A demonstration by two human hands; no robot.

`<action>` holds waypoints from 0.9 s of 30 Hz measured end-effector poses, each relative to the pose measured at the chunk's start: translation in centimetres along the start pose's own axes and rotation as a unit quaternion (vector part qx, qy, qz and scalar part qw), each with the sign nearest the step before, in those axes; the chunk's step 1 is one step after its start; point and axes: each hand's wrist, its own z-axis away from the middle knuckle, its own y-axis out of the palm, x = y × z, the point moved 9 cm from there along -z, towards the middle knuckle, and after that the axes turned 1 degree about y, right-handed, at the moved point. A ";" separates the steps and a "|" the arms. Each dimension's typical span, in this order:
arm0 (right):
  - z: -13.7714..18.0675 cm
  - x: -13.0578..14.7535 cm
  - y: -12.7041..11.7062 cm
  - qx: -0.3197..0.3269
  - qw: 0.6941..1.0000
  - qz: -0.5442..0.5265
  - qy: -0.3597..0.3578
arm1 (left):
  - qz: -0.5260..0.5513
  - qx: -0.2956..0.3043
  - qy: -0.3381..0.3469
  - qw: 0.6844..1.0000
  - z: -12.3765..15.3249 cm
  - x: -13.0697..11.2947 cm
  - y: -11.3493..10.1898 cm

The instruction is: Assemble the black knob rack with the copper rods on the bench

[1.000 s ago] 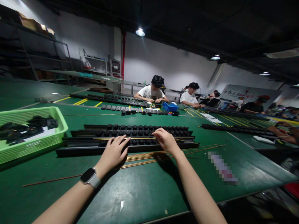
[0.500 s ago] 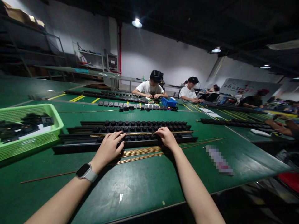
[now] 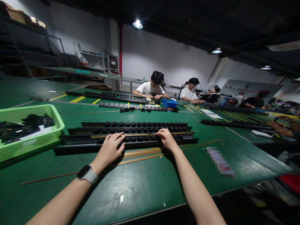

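Note:
Several long black rails (image 3: 81, 148), holding rows of small black sockets (image 3: 133, 124), lie side by side across the green table. Along the top of the nearer rails run thin brass rods (image 3: 182, 133). My left hand (image 3: 110, 149), with a watch on its wrist, rests over the front rails, fingers stretched out and spread near the rods. Thumb and fingers of my right hand (image 3: 167, 138) pinch together at a brass rod farther right; the exact contact is small and partly hidden. Just in front of the rails, a bundle of loose brass rods (image 3: 142, 153) passes under both hands.
A green basket (image 3: 59, 120) with black parts stands at the left. One darker rod (image 3: 48, 178) extends leftward on the table (image 3: 131, 193). Opposite, a person (image 3: 150, 89) works beside a blue bin (image 3: 170, 103) and a row of sockets. More people sit to the right.
Almost nothing differs. Both hands keep their places on the rails and rods; the whole view has shifted very slightly.

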 end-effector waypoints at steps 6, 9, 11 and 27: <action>0.2 -0.6 0.7 0.007 1.000 0.026 0.012 | -0.010 0.007 0.001 1.000 0.0 0.1 0.2; 0.1 -0.6 0.3 -0.002 0.999 0.045 0.020 | -0.011 0.009 0.000 1.000 0.1 0.0 0.1; 0.0 -0.5 0.1 0.000 0.999 0.031 0.028 | -0.009 0.008 -0.001 1.000 0.1 0.0 0.1; -0.3 -1.1 0.7 0.045 0.997 -0.055 0.042 | -0.002 0.005 -0.002 1.000 0.2 0.2 0.2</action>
